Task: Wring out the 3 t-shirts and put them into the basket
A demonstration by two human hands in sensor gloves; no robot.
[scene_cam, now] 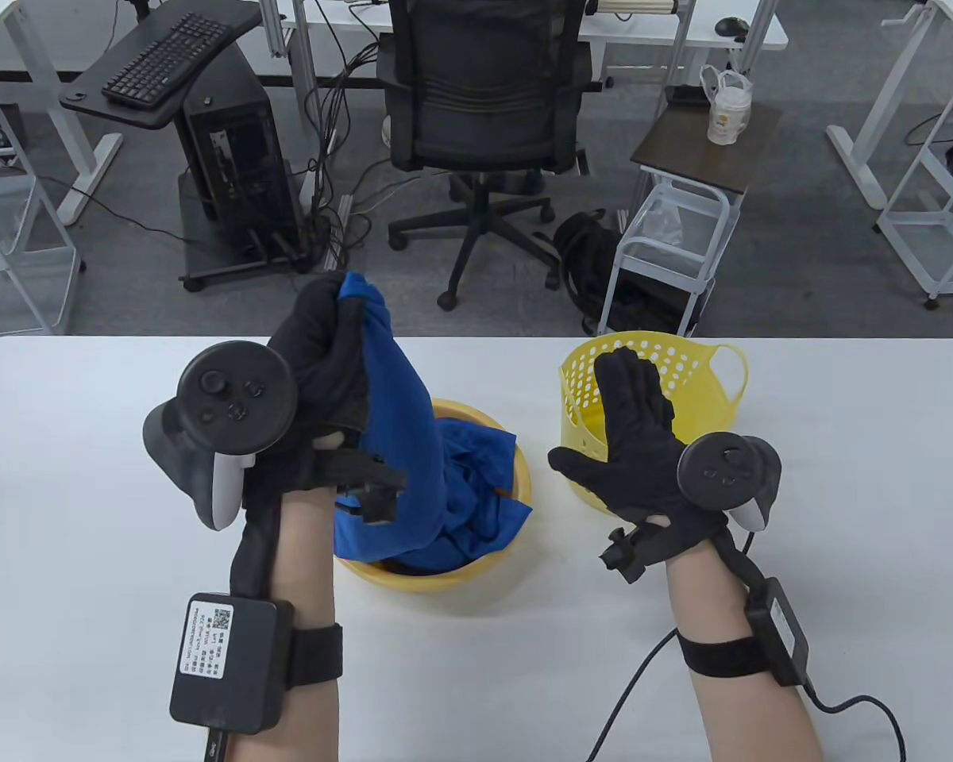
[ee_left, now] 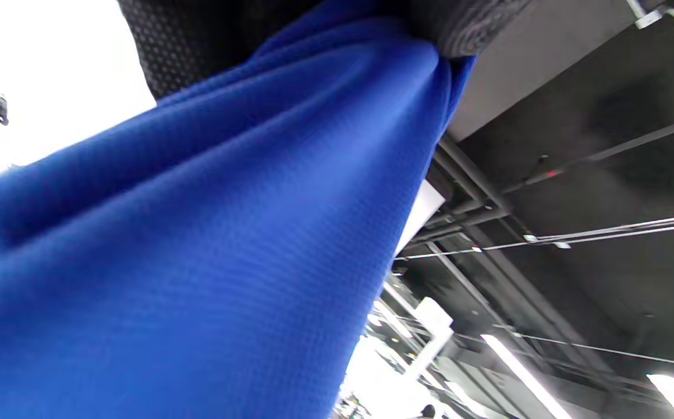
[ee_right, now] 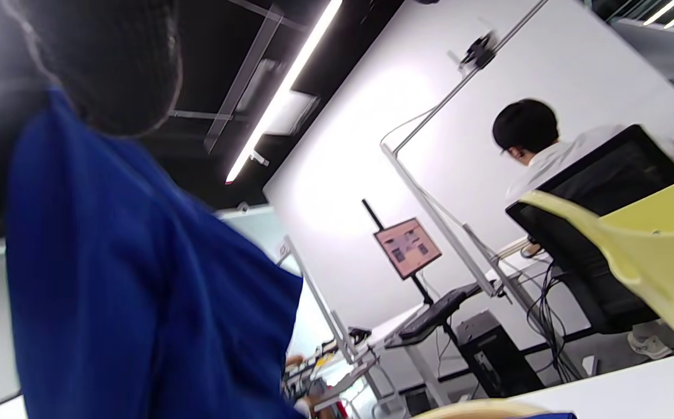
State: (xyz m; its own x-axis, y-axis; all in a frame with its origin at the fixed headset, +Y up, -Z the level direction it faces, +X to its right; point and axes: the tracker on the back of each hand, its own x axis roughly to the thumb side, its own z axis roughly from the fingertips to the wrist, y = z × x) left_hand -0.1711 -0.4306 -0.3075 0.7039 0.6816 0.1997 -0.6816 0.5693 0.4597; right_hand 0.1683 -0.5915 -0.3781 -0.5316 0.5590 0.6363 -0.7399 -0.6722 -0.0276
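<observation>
My left hand (scene_cam: 329, 349) grips the top of a blue t-shirt (scene_cam: 401, 429) and holds it raised, so the cloth hangs down into the yellow basin (scene_cam: 522, 468) at the table's middle. More blue cloth lies bunched in the basin. The left wrist view is filled by the blue t-shirt (ee_left: 197, 244), with gloved fingers (ee_left: 465, 23) clamped at its top. My right hand (scene_cam: 631, 429) hovers with straight, spread fingers in front of the yellow perforated basket (scene_cam: 703, 381), holding nothing. In the right wrist view the blue t-shirt (ee_right: 127, 291) hangs at left and the basket (ee_right: 651, 262) rim shows at right.
The white table (scene_cam: 842, 516) carries the basin and basket. Beyond its far edge stand a black office chair (scene_cam: 484, 103), a computer tower (scene_cam: 238, 151) and a small white trolley (scene_cam: 675, 238). A person (ee_right: 541, 151) sits at a desk in the right wrist view.
</observation>
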